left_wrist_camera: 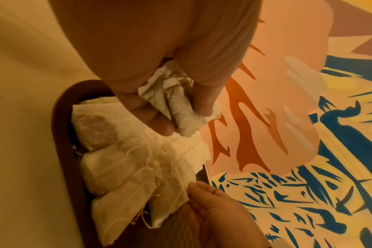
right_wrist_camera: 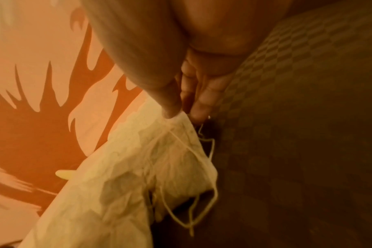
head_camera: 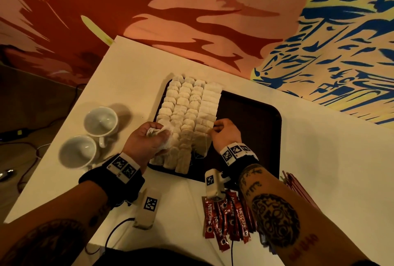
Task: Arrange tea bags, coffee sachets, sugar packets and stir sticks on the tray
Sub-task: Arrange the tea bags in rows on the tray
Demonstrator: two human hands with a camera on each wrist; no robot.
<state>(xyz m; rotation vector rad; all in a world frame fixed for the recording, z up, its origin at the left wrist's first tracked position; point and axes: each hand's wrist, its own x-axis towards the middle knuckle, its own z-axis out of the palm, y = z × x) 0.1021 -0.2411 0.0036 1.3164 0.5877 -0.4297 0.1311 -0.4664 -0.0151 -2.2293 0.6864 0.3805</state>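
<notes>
Over the tray (head_camera: 251, 116), my left hand (head_camera: 147, 139) grips crumpled tea bags (left_wrist_camera: 176, 104); my right hand (head_camera: 226, 133) apparently pinches a laid tea bag's (right_wrist_camera: 181, 134) corner.

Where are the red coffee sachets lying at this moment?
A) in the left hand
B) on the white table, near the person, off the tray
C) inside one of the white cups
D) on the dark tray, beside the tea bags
B: the red coffee sachets lie on the white table under the right forearm, outside the dark brown rectangular tray.
</notes>
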